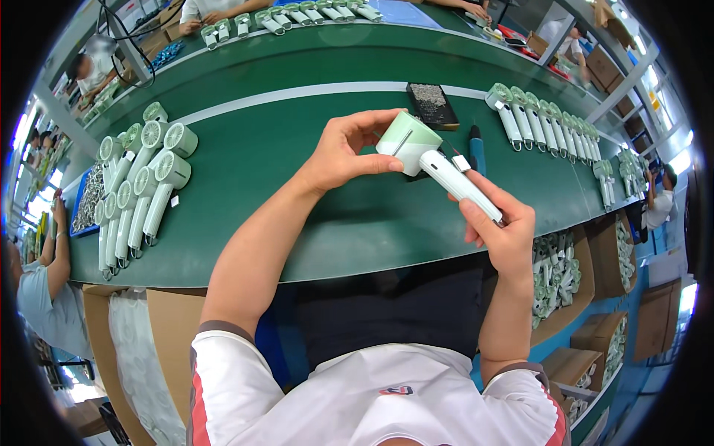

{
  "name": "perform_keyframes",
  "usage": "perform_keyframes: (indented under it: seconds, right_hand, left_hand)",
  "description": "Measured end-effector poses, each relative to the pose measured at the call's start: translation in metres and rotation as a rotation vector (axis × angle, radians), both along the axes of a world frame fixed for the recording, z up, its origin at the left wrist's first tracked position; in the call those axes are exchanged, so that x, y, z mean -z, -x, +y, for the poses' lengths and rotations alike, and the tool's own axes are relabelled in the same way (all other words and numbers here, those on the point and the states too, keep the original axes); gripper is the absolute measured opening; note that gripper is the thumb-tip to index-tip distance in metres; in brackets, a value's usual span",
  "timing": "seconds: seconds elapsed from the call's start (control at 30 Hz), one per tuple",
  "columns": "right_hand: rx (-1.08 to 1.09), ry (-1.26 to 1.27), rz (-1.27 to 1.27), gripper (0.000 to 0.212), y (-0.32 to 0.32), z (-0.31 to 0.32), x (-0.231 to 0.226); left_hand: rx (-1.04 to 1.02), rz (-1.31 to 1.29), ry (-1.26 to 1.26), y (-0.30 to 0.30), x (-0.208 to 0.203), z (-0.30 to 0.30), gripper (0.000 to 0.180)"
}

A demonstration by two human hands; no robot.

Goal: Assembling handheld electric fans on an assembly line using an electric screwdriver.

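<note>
Both my hands hold one handheld fan [409, 141], pale green and white, above the green table. My left hand [348, 152] grips its round head between thumb and fingers. Around the white handle, which slants down to the right, my right hand [502, 223] is closed. A small white tag or block [460, 163] shows beside the handle; what it is fixed to I cannot tell. Just behind the fan lie a black box [433, 106] of small parts and a blue-and-black screwdriver [477, 150].
Several fans [152, 175] lie grouped at the left beside a blue tray [91, 197] of small metal parts. A row of fans [547, 123] lies at the right. Cardboard boxes [167, 334] stand below the table edge. Other people work across the table and at the left.
</note>
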State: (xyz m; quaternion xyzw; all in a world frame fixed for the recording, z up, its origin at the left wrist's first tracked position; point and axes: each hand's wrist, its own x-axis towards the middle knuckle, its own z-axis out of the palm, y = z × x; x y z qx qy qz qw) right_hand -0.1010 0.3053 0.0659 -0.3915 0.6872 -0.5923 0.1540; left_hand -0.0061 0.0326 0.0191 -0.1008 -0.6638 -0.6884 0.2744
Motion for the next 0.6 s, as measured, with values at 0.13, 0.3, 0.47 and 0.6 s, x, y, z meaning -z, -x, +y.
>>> perform_keyframes:
  seconds: [0.13,0.3,0.47,0.6]
  right_hand:
    - [0.004,0.013,-0.009,0.046,0.000,-0.004,0.001]
    - [0.001,0.080,-0.062,0.046,0.003,-0.004,0.003]
    - [0.133,0.073,0.474,0.048,-0.018,-0.009,-0.007]
    - [0.224,-0.034,1.188,0.045,-0.062,-0.023,-0.005]
  left_hand:
    - [-0.025,-0.011,-0.025,-0.002,-0.002,0.001,0.072]
    - [-0.058,0.038,-0.035,0.000,-0.007,0.001,0.069]
    - [-0.079,0.051,0.080,-0.001,-0.006,-0.002,0.069]
    - [-0.197,0.037,0.195,-0.003,-0.004,-0.001,0.078]
